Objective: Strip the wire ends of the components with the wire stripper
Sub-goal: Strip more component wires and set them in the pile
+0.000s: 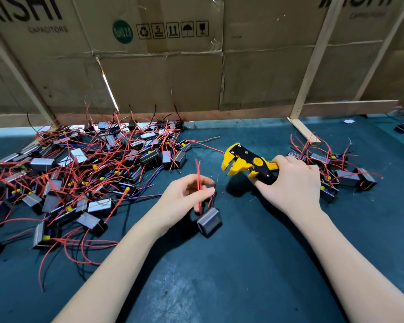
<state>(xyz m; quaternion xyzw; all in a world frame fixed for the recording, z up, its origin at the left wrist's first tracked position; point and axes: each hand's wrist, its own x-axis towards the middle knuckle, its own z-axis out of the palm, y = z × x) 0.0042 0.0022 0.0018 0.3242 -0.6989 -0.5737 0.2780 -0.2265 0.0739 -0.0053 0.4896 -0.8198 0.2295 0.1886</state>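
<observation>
Your left hand (187,194) pinches the red wires (198,180) of one component (209,221), which hangs just below your fingers. Your right hand (294,183) grips the yellow-and-black wire stripper (247,163), its jaws gaping, apart from the wires. A heap of components (79,173) lies beyond your left hand.

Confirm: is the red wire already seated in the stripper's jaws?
No. The wire stripper in the right hand sits apart from the red wire pinched by the left hand.
</observation>
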